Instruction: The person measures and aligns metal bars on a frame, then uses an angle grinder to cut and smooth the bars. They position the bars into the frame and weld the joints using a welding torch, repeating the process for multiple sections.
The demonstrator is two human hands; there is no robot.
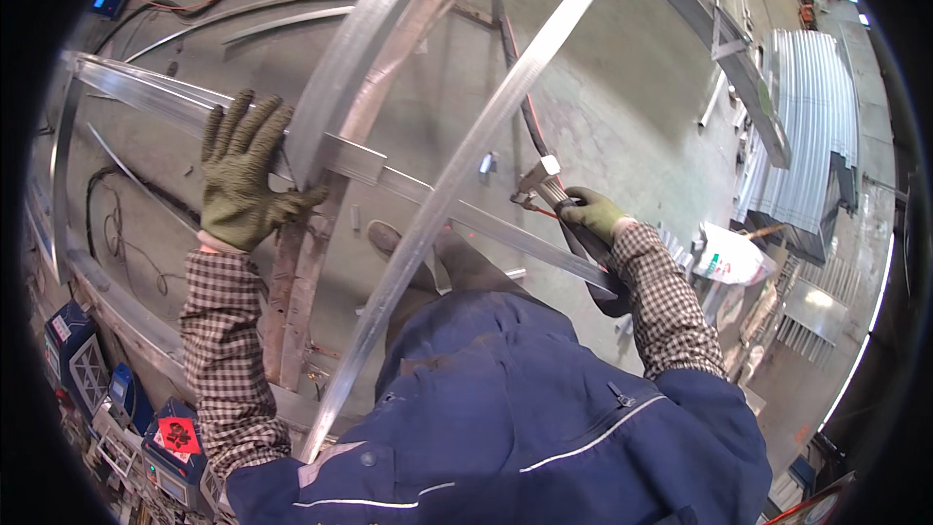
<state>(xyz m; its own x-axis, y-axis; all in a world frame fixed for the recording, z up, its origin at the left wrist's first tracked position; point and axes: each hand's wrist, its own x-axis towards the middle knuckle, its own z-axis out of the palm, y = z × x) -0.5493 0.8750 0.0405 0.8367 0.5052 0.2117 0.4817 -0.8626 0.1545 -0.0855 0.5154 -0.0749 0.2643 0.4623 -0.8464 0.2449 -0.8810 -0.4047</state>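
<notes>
My left hand, in an olive work glove, has its fingers spread and lies flat against a metal frame, beside the joint of a long rail and a wide upright profile. At that joint a short flat metal piece overlaps the bar. My right hand, gloved the same way, is closed round the grip of a welding gun with a pale head. The gun's head points up and left, apart from the frame. A flat bar runs below it, and a slanting silver bar crosses between my hands.
Blue machine boxes stand at lower left. Corrugated metal sheets are stacked at right, near a white bag. A dark beam runs along the upper right. Cables and loose strips lie on the floor.
</notes>
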